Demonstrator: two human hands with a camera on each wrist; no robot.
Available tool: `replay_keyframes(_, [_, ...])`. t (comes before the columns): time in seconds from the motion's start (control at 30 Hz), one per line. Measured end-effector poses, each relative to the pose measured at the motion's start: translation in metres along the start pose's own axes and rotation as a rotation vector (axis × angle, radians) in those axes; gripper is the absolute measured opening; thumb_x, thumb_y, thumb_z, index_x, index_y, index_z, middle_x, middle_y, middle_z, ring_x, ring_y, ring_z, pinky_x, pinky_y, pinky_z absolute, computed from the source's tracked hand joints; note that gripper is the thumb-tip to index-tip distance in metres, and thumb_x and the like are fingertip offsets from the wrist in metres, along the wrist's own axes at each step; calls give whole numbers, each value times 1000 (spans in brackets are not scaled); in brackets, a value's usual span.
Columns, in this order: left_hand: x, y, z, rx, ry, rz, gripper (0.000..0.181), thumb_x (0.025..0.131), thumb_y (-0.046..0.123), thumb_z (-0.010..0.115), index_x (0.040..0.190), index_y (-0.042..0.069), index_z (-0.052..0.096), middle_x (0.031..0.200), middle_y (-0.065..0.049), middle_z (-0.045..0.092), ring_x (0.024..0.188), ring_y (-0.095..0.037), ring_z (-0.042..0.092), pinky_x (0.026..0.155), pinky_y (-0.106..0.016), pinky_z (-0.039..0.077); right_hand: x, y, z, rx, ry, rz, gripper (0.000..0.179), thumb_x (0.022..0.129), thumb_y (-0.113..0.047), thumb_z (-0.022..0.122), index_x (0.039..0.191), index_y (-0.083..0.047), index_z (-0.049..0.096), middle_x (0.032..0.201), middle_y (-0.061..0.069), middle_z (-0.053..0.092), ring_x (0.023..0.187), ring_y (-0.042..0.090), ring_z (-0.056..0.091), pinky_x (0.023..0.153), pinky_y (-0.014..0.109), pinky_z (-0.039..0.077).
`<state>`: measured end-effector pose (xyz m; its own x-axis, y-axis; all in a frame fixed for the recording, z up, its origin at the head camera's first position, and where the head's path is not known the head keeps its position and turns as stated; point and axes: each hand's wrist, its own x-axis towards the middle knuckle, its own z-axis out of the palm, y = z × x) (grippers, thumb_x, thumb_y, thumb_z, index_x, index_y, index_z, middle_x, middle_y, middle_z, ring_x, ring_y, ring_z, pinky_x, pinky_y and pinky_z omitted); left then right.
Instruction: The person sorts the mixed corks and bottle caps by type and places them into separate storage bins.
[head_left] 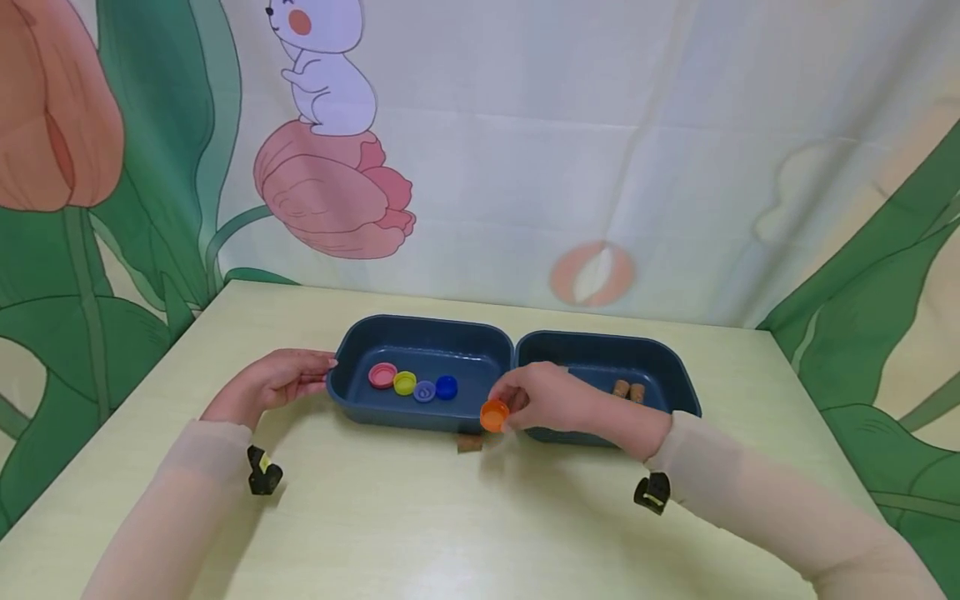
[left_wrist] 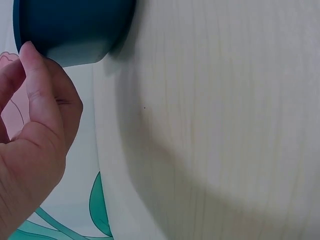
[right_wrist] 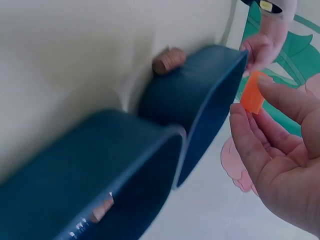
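Note:
My right hand (head_left: 551, 396) pinches an orange bottle cap (head_left: 494, 415) between thumb and fingertips, over the front edge where two dark blue trays meet. In the right wrist view the orange cap (right_wrist: 253, 93) shows side-on. At the far side of the left tray (head_left: 427, 421), my left hand (head_left: 281, 383) holds the rim, thumb at the edge in the left wrist view (left_wrist: 37, 100). Inside this tray lie a pink cap (head_left: 382, 376), a yellow cap (head_left: 405, 383), a purple cap (head_left: 424, 392) and a blue cap (head_left: 446, 387).
The right tray (head_left: 678, 375) holds corks (head_left: 637, 392), partly hidden behind my right forearm. Another cork (head_left: 470, 443) lies on the pale wooden table (head_left: 375, 517), just in front of the left tray. A printed curtain (head_left: 487, 192) hangs behind the table.

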<state>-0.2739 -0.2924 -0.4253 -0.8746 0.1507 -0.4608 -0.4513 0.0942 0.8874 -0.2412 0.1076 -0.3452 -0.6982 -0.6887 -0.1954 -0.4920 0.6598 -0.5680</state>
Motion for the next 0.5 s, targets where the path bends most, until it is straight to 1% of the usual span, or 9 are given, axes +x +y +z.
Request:
replay_keyframes(0.2, [-2, 0, -1, 0, 15, -21, 64, 106, 18, 55, 159, -6, 26, 85, 11, 75, 78, -2, 74, 84, -18, 62, 10, -3, -16, -46, -12, 3, 35, 90, -10, 78, 123, -4, 70, 107, 8, 77, 90, 13, 70, 80, 22, 60])
replay_keyframes(0.33, [-2, 1, -1, -1, 13, -22, 65, 106, 18, 55, 159, -6, 25, 85, 11, 75, 78, -1, 74, 83, -18, 62, 20, -4, -23, -80, -27, -2, 35, 90, -11, 78, 124, -3, 70, 109, 10, 77, 95, 16, 71, 82, 24, 60])
replay_keyframes(0.5, [-2, 1, 0, -9, 5, -13, 64, 106, 17, 55, 159, -7, 26, 86, 11, 76, 79, -2, 74, 81, -17, 62, 36, -6, -34, -103, -45, 21, 34, 91, -10, 77, 123, -2, 70, 114, 12, 76, 101, 21, 71, 91, 30, 60])
